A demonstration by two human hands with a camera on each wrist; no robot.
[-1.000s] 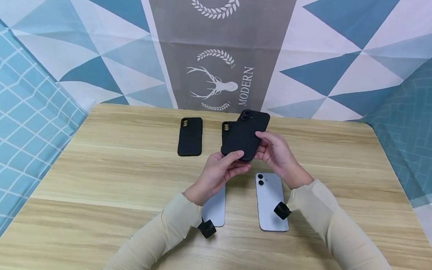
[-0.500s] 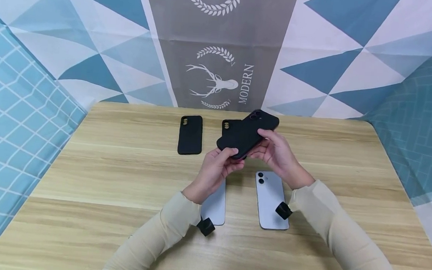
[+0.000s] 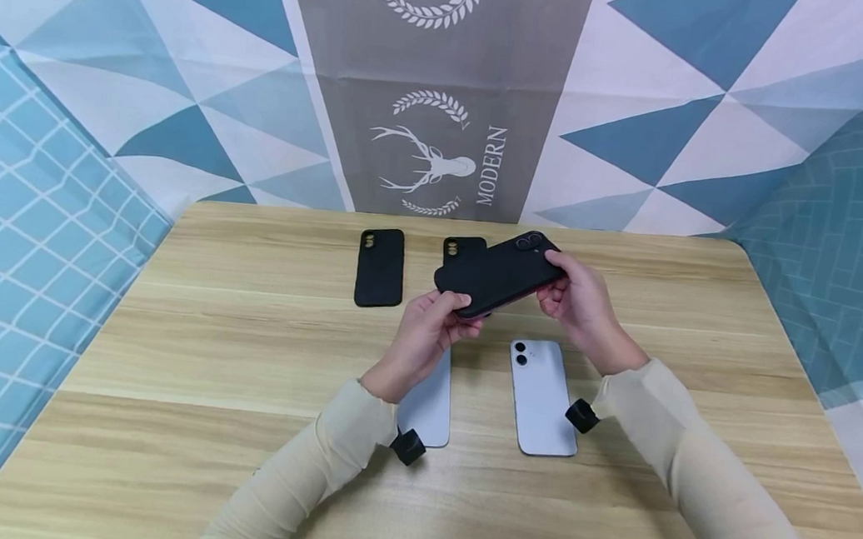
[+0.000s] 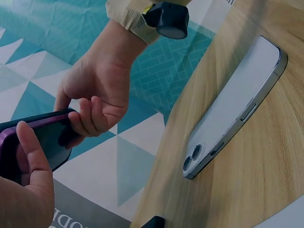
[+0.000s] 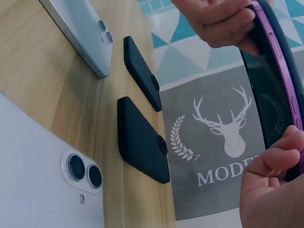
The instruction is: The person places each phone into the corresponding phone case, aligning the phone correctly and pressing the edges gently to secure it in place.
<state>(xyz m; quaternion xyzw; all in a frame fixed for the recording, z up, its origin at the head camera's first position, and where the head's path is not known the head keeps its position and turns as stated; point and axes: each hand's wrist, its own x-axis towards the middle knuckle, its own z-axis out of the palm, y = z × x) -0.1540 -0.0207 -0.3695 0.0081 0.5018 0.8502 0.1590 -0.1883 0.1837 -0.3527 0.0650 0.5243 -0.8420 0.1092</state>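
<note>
A phone with a purple metal frame (image 5: 278, 47) is held above the table, its dark screen (image 5: 266, 95) facing down. Over its back lies a black phone case (image 3: 495, 274), and the purple edge stands out from under the case along one side. My left hand (image 3: 427, 332) pinches the lower left end, thumb on the case back and fingers beneath. At the camera end, my right hand (image 3: 583, 301) pinches the corner, its thumb beside the lens opening. Both hands also show in the left wrist view, gripping opposite ends of the purple-edged phone (image 4: 42, 121).
Two black phone cases lie at the back, the left case (image 3: 380, 268) fully visible, the other case (image 3: 463, 247) partly covered by the held phone. Nearer me lie a pale phone (image 3: 543, 398) and another pale phone (image 3: 433, 407) partly under my left arm. A patterned cloth (image 3: 445, 78) hangs behind.
The phone and case have turned clockwise, the camera end swinging right. My right hand has moved from the long side toward the camera-end corner; my left hand has shifted slightly left.
</note>
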